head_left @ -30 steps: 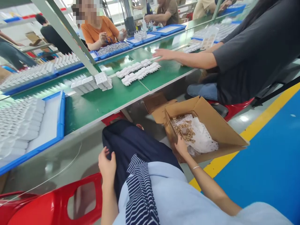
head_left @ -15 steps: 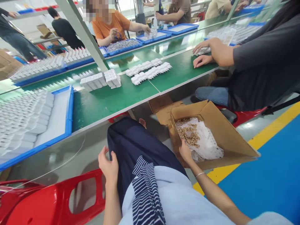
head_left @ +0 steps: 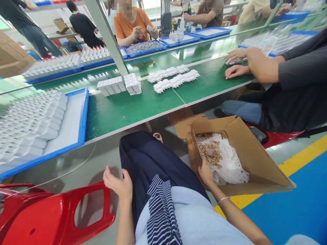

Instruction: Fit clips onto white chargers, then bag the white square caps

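left hand lifted off lap, fingers opened; co-worker's arm pulled back.

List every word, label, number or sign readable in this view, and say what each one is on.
None can be read. The cardboard box beside the right hand shows plain brown sides, with no print visible. The white parts on the green table and the blue tray bear no visible lettering. The left hand holds nothing.

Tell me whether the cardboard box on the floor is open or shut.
Open. The cardboard box has its flaps spread outward, showing white paper and small brownish parts inside; the right hand rests at its near edge.
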Demonstrator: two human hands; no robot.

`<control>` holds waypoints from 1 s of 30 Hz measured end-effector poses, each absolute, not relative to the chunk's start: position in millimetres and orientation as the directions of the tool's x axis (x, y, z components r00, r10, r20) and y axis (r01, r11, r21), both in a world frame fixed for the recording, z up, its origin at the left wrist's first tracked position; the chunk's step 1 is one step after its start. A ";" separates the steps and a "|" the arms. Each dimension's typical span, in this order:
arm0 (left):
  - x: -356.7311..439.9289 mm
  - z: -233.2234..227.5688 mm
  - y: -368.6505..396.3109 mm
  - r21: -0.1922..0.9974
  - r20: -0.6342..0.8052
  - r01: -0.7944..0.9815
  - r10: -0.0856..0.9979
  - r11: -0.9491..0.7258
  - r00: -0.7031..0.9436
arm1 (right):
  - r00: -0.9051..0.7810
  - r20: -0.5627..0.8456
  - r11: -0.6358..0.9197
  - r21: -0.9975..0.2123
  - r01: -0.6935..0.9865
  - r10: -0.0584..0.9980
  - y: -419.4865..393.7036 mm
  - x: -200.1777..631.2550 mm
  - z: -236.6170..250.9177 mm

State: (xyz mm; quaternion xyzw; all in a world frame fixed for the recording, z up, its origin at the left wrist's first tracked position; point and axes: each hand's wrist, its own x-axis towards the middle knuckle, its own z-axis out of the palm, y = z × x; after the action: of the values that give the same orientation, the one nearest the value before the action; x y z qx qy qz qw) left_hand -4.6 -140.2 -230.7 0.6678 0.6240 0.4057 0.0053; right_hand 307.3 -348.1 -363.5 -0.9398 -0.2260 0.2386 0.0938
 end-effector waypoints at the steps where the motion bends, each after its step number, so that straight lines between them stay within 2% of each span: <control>1: -5.1 -227.9 -139.1 0.519 0.536 0.832 0.833 -0.197 -0.137 | 0.784 -0.406 -0.881 -0.283 0.380 0.469 -347.5 307.0 -363.3; 5: -1.1 -213.9 -129.7 0.544 0.532 0.824 0.823 -0.155 -0.197 | 0.788 -0.407 -0.884 -0.278 0.376 0.463 -346.3 307.3 -363.5; 8: 4.4 -206.6 -116.9 0.534 0.545 0.825 0.822 -0.184 -0.169 | 0.791 -0.398 -0.883 -0.275 0.381 0.465 -347.7 307.1 -363.6; 13: 18.1 -203.2 -80.6 0.482 0.545 0.812 0.838 -0.328 0.015 | 0.840 -0.288 -0.882 -0.253 0.397 0.460 -340.8 306.4 -354.2; 18: 66.4 -189.9 -42.4 0.373 0.575 0.766 0.779 -0.523 0.251 | 0.891 -0.198 -0.903 -0.231 0.363 0.409 -291.5 341.7 -344.4; 21: 109.5 -173.9 -28.4 0.266 0.589 0.726 0.704 -0.634 0.398 | 0.897 -0.260 -0.925 -0.236 0.299 0.356 -255.7 378.6 -348.8; 26: 166.8 -151.7 -17.6 0.006 0.592 0.585 0.475 -0.811 0.652 | 0.839 -0.415 -0.930 -0.262 0.259 0.351 -236.4 405.7 -364.0; 30: 182.8 -141.9 -18.0 -0.032 0.517 0.566 0.471 -0.824 0.715 | 0.812 -0.439 -0.914 -0.306 0.267 0.384 -264.9 395.7 -374.3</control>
State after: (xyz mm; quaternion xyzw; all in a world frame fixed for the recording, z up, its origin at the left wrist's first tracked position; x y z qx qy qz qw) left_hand 182.8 -18.0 -141.9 0.9212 0.2815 0.2516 -0.0942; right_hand 395.7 -264.9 -374.3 -0.9449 -0.1724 0.2533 0.1155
